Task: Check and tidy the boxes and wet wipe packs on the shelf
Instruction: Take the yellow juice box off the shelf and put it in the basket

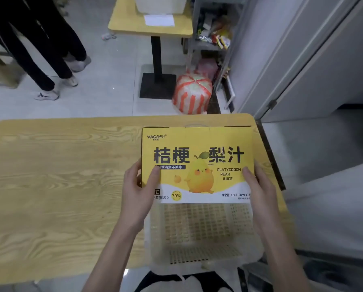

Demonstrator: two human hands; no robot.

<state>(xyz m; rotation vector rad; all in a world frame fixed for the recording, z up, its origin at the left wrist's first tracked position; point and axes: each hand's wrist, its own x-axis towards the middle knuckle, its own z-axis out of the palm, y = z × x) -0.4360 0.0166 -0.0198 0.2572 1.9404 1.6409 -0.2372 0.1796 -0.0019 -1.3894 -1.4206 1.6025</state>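
A: Where is the yellow juice box [197, 163]?
B: Upright over the far rim of the white basket [201, 228], at 3 o'clock on the wooden table [60, 186].
A: And the hands?
B: 2 hold it: left hand [137, 186] clasps its 9 o'clock edge, right hand [258, 186] its 3 o'clock edge (thumbs pressed on the printed front).

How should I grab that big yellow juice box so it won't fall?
By its side edges, one hand from each side, as the left hand and right hand do. The yellow juice box is wide and flat, so thumbs on the front and fingers behind should hold it steady.
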